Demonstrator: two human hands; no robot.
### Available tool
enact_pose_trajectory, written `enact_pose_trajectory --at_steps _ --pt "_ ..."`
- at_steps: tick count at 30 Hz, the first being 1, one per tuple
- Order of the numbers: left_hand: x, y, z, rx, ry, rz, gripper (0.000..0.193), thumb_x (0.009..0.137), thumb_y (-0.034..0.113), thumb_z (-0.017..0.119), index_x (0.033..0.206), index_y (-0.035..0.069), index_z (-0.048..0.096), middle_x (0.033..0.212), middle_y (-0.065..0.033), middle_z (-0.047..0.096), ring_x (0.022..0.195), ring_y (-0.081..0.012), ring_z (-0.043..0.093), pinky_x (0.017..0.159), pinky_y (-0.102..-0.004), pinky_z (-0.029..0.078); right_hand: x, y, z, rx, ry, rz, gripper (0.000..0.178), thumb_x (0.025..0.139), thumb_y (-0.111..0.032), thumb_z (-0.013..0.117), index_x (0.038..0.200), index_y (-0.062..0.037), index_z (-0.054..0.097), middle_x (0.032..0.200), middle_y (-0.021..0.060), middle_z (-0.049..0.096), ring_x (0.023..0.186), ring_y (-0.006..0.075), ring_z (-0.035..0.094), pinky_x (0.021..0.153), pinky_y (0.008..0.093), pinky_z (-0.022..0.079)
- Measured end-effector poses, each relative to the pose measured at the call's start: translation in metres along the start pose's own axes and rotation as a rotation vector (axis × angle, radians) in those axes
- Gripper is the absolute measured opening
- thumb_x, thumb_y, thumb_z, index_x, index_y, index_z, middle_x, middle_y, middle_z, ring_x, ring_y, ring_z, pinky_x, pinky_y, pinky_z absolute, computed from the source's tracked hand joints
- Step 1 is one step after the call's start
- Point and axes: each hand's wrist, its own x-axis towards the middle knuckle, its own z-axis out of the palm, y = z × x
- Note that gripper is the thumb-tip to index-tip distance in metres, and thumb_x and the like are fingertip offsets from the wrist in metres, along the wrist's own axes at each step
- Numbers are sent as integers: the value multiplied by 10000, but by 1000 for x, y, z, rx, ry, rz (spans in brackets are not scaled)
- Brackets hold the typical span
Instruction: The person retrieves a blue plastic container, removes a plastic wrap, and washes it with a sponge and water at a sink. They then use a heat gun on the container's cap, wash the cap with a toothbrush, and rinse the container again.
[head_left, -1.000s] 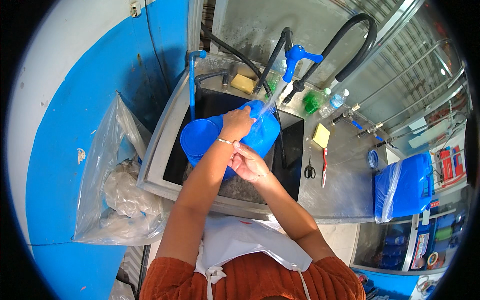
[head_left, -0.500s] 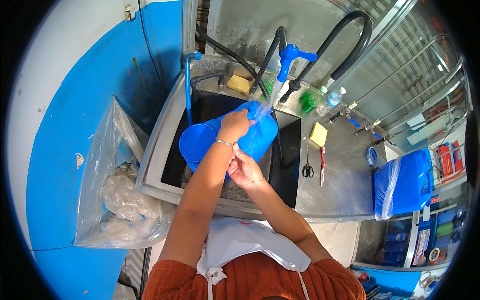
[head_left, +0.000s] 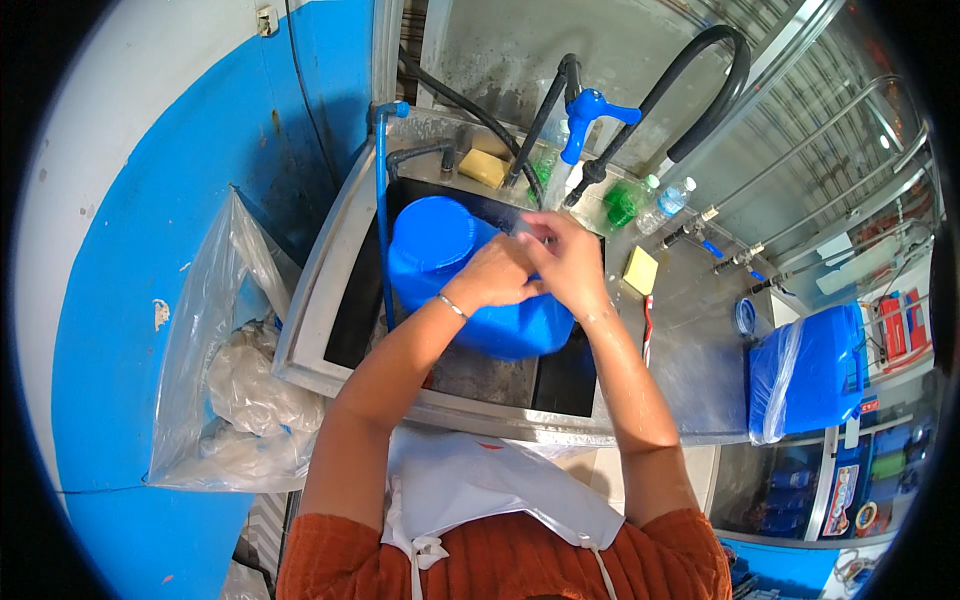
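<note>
A blue plastic water jug (head_left: 520, 335) lies in the steel sink, its wide round top (head_left: 433, 232) toward the upper left. My left hand (head_left: 497, 268) rests over the jug's upper side, its fingers curled, seemingly round the handle, which is hidden. Right beside it, my right hand (head_left: 570, 262) has bent fingers that meet the left hand's fingertips; whether anything small lies between them is hidden. Water runs from the tap with a blue lever (head_left: 592, 112) just behind my hands.
Along the counter are yellow sponges (head_left: 641, 271), a green bottle (head_left: 627, 202), a clear bottle (head_left: 668, 203) and a red-and-white brush (head_left: 648, 330). Another blue jug (head_left: 805, 368) with plastic wrap stands right. A clear bag (head_left: 250, 385) hangs left. A blue pipe (head_left: 384, 220) rises at the sink's left.
The jug has turned, its round top moving up and its body swinging lower. My right hand has risen from beside my left wrist to my left fingers. The scissors on the counter are now hidden.
</note>
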Motion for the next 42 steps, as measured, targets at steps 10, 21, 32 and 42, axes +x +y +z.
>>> enact_pose_trajectory --at_steps 10,21,32,42 --pt "-23 50 -3 -133 229 -84 412 762 -13 604 1159 -63 507 1224 -284 530 1033 -486 565 925 -519 447 56 33 50 -763 -226 324 1012 659 -630 750 1510 -320 298 1480 326 236 1318 605 240 958 728 323" --pt "-28 41 -22 -289 -104 -373 468 810 -3 628 1254 6 478 1242 -246 549 1076 -435 582 897 -491 496 45 59 38 -772 -150 368 865 654 -614 742 1410 -286 480 1394 355 347 1284 533 349 967 665 349" --pt "-45 0 -56 -350 -243 -240 447 776 13 706 1168 55 495 1274 -171 568 1180 -380 555 963 -423 473 36 62 17 -771 -327 -97 858 623 -490 789 1405 -350 464 1341 303 430 1264 512 396 966 680 341" --pt "-66 -20 -78 -1 -373 -432 369 903 345 635 1067 33 524 870 -250 666 868 -442 640 762 -536 481 41 47 6 -492 -917 -679 872 582 -391 836 1377 -273 499 1476 255 330 1391 493 263 1052 746 205"
